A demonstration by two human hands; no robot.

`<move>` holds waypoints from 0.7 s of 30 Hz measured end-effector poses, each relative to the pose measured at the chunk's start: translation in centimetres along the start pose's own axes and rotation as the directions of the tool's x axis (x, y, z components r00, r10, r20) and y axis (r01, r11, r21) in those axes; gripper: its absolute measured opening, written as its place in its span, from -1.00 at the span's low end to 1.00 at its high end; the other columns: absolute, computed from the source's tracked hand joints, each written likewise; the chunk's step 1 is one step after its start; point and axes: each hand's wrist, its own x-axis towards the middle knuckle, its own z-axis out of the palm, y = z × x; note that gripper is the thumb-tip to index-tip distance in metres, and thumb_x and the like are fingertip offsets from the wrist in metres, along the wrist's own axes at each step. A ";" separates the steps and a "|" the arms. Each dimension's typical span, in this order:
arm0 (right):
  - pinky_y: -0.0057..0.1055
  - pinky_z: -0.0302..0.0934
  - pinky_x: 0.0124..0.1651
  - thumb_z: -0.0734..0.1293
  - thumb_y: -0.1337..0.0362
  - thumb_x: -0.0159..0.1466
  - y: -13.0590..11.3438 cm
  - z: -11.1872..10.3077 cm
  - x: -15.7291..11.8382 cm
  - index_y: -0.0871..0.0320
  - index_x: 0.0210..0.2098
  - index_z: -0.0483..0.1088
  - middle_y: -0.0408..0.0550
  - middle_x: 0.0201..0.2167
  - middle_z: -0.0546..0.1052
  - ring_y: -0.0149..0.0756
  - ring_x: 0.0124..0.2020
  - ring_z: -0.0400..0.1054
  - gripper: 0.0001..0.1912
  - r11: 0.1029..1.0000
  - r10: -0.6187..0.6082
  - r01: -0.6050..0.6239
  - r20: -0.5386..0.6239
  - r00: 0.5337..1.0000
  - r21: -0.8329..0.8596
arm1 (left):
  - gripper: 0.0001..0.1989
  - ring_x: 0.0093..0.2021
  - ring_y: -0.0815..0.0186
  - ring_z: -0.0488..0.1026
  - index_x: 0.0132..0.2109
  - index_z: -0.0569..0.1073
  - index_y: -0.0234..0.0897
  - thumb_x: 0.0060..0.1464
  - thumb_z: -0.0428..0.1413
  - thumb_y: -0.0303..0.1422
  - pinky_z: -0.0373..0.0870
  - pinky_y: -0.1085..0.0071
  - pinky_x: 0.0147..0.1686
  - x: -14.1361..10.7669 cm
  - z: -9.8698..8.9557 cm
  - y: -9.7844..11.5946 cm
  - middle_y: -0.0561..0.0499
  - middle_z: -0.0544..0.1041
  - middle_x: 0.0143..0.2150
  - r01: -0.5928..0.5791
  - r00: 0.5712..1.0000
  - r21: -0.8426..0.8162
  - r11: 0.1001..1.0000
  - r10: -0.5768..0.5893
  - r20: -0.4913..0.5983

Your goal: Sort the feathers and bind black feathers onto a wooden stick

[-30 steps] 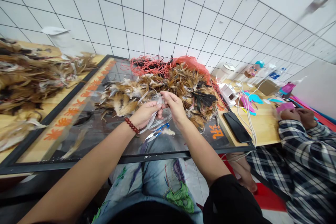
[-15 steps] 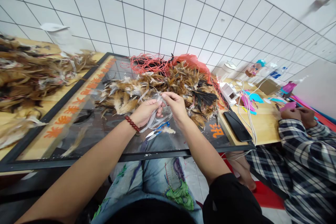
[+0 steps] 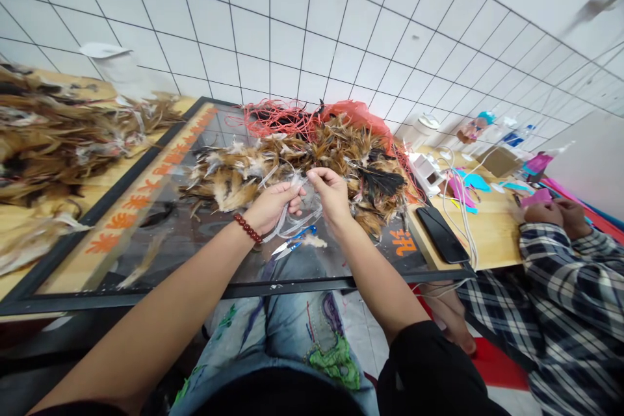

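Observation:
My left hand (image 3: pixel 277 207), with a red bead bracelet (image 3: pixel 247 229) at its wrist, is closed on a bundle of whitish translucent ribbon (image 3: pixel 287 226). Loops of the ribbon hang below the fingers toward the glass. Just to the right, my right hand (image 3: pixel 331 195) pinches with thumb and forefinger at what looks like a thin end of the same ribbon; the tip is too fine to make out clearly. Below the hands lie small blue-handled thread snips (image 3: pixel 288 248) beside a pale feather tuft (image 3: pixel 314 242). A heap of brown feathers (image 3: pixel 229 185) spreads behind both hands.
A black-framed glass panel (image 3: pixel 195 260) covers the table. Red string (image 3: pixel 277 118) and a red plastic bag (image 3: pixel 358 118) lie behind the feathers. More feathers (image 3: pixel 58 143) cover the left side. On the right are a phone (image 3: pixel 441 234), cables and a co-worker's hands (image 3: pixel 560 213) holding something pink.
My right hand has drawn slightly to the right, opening a small gap from my left hand. The left hand keeps its hold on the ribbon.

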 end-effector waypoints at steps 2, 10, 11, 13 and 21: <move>-0.44 0.15 -0.33 0.47 -0.01 0.00 -0.3 -0.1 0.2 0.14 -0.39 0.44 -0.17 -0.47 0.44 -0.45 -0.46 0.19 -0.64 0.998 -0.038 0.040 -0.038 0.999 0.055 | -0.80 -0.65 0.49 0.20 -0.37 0.46 -0.39 0.10 0.24 -0.33 0.42 0.48 -0.51 0.1 -0.1 0.1 0.14 0.25 -0.64 0.007 0.998 -0.035 0.999 -0.009 -0.060; -0.40 0.03 -0.49 0.45 -0.23 -0.09 -3.3 -2.4 -0.1 0.06 -0.58 0.12 -0.27 -0.63 0.14 -0.50 -0.62 -0.07 -0.41 0.964 -0.014 -0.046 0.226 0.974 0.261 | -0.76 -0.66 0.49 0.21 -0.42 0.37 -0.34 0.25 0.05 -0.41 0.43 0.51 -0.52 0.4 -0.6 1.0 0.14 0.23 -0.63 -0.005 0.969 -0.240 0.971 -0.055 -0.242; -0.40 0.01 -0.51 0.44 -0.27 -0.10 -3.4 -2.7 -0.2 0.06 -0.60 0.11 -0.30 -0.67 0.08 -0.50 -0.63 -0.09 -0.39 0.961 -0.012 -0.070 0.293 0.956 0.269 | -0.76 -0.65 0.49 0.24 -0.42 0.37 -0.34 0.25 0.05 -0.41 0.45 0.50 -0.50 0.3 -0.5 1.1 0.13 0.25 -0.62 -0.005 0.968 -0.245 0.969 -0.056 -0.244; -0.40 0.03 -0.51 0.45 -0.28 -0.12 -3.2 -2.8 -0.4 0.06 -0.63 0.16 -0.30 -0.70 0.08 -0.49 -0.64 -0.05 -0.40 0.964 0.002 -0.106 0.388 0.922 0.245 | -0.77 -0.61 0.46 0.32 -0.41 0.39 -0.35 0.24 0.05 -0.42 0.49 0.47 -0.45 0.2 -0.4 1.2 0.09 0.33 -0.58 -0.003 0.969 -0.228 0.974 -0.053 -0.241; -0.38 0.24 -0.24 0.51 0.03 0.00 -0.5 0.0 -0.3 0.09 -0.46 0.57 -0.13 -0.43 0.50 -0.37 -0.37 0.32 -0.73 0.988 -0.063 0.090 0.212 0.975 -0.122 | -0.85 -0.51 0.33 0.47 -0.33 0.49 -0.42 0.08 0.25 -0.39 0.47 0.43 -0.47 0.1 0.2 0.7 -0.07 0.51 -0.49 -0.006 0.988 -0.119 0.993 -0.012 -0.152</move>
